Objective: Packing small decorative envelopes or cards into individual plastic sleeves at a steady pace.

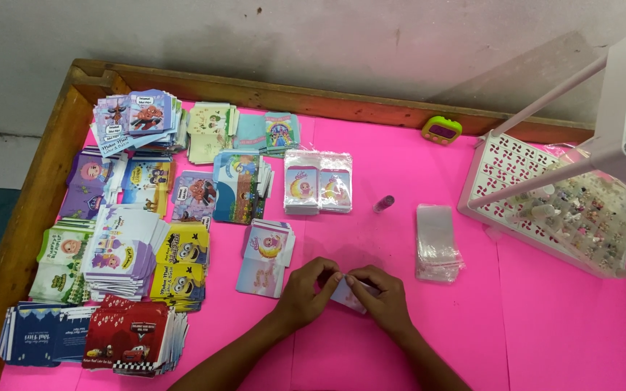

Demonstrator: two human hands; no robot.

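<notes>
Both hands met low on the pink table (429,181), just right of its middle. The left hand (307,288) and the right hand (382,295) pinched a small pale card (347,294) between them, fingertips closed on its edges, so that it sat just above the pink surface between the two hands. Just beside the left hand lay a short stack of light blue and pink cards (266,257). To the right of the hands, near but apart, stood a pile of clear plastic sleeves (436,242), and a small purple tube (383,203) lay beyond it. Many stacks of printed cartoon cards (139,246) covered the left half of the table. A white plastic rack (545,195) stood at the right edge, and a small green timer (441,130) sat by the wooden rim.
</notes>
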